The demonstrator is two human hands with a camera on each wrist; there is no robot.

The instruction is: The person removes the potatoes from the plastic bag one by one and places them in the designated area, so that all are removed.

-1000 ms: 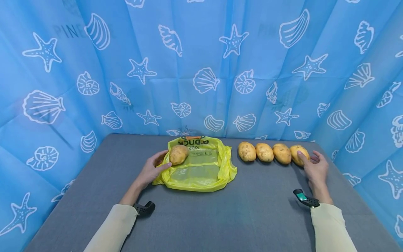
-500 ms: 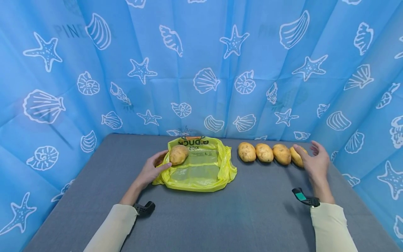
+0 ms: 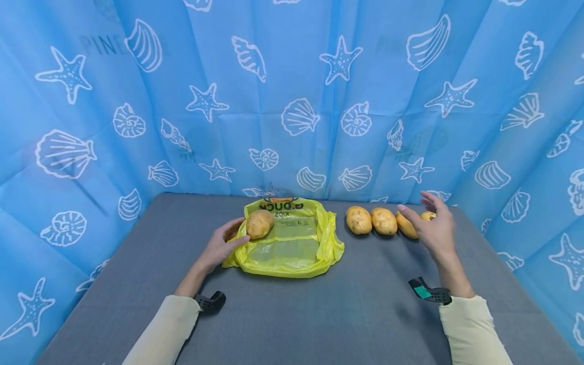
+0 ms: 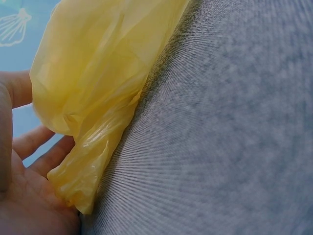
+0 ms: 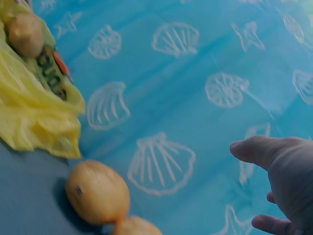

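My left hand (image 3: pixel 222 246) is at the left side of a yellow plastic bag (image 3: pixel 280 253), thumb and fingers around its edge. A potato (image 3: pixel 260 224) lies at the left inside the bag's mouth, beside that thumb. In the left wrist view, the fingers (image 4: pixel 54 156) pass behind the thin yellow film (image 4: pixel 93 73). My right hand (image 3: pixel 435 228) hovers over the right end of a row of several potatoes (image 3: pixel 359 220), fingers spread and holding nothing. It partly covers the rightmost potato (image 3: pixel 428 216). In the right wrist view, the thumb (image 5: pixel 259 149) points away from a potato (image 5: pixel 98 192).
A grey cloth (image 3: pixel 319 319) covers the table. Behind and at both sides hangs a blue curtain (image 3: pixel 274 76) with white shells and starfish. Black wrist mounts (image 3: pixel 212 302) sit at both sleeves.
My right hand has let go of the rightmost potato, which stays in the row, and has lifted and moved left over the potatoes. The left hand and the bag hold still.
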